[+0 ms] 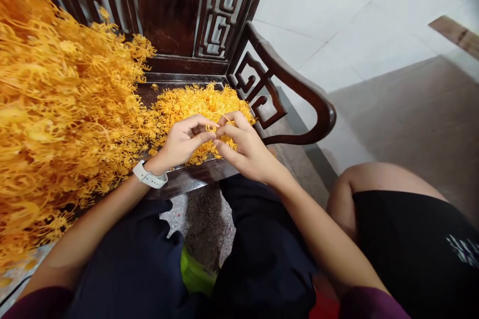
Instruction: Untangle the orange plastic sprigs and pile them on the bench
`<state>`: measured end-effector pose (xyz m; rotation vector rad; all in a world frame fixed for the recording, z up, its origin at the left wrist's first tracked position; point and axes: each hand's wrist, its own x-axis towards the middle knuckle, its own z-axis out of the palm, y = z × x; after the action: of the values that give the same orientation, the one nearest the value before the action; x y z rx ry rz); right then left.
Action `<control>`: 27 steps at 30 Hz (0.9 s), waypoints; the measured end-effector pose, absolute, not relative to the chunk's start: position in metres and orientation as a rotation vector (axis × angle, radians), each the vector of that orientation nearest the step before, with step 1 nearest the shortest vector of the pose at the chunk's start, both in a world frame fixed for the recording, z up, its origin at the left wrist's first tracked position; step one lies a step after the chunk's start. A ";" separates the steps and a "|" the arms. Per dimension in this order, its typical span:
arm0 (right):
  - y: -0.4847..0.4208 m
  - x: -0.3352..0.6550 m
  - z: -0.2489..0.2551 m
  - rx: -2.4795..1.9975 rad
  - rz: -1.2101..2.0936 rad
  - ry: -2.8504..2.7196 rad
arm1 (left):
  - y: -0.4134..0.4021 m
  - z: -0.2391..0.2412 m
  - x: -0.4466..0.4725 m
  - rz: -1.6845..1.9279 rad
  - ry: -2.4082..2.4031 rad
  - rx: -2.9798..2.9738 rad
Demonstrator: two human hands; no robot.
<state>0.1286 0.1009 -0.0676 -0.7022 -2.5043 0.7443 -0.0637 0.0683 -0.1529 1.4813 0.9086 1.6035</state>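
Observation:
My left hand (187, 137), with a pale watch band (149, 175) at its wrist, pinches a small yellow spidery plastic flower piece (210, 128) between thumb and fingers. My right hand (243, 147) meets it from the right, its bent fingertips closed on the same flower piece. The fingers partly cover the piece, so its full shape is hidden. Just beneath and behind both hands lies a low pile of similar yellow flower pieces (194, 99) on the dark wooden seat (198, 178).
A tall heap of orange-yellow flower pieces (63, 104) rises at left. The carved chair back (168, 5) and curved armrest (299, 84) bound the seat. Another person's knee and black-clad leg (404, 239) are at right. Something bright green (196, 271) lies below, between my legs.

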 end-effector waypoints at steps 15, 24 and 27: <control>0.123 0.143 -0.067 -0.635 1.258 -2.214 | 0.064 -0.139 -0.079 1.287 0.705 1.675; 0.139 0.168 -0.082 -0.926 1.150 -1.739 | 0.089 -0.161 -0.106 1.617 1.168 1.484; 0.138 0.164 -0.087 -0.918 1.148 -1.740 | 0.101 -0.180 -0.106 1.658 1.417 1.594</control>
<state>0.1640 0.1378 -0.0872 -0.9182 -1.7401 1.1479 -0.1060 0.1010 -0.1797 1.5938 1.4170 1.6580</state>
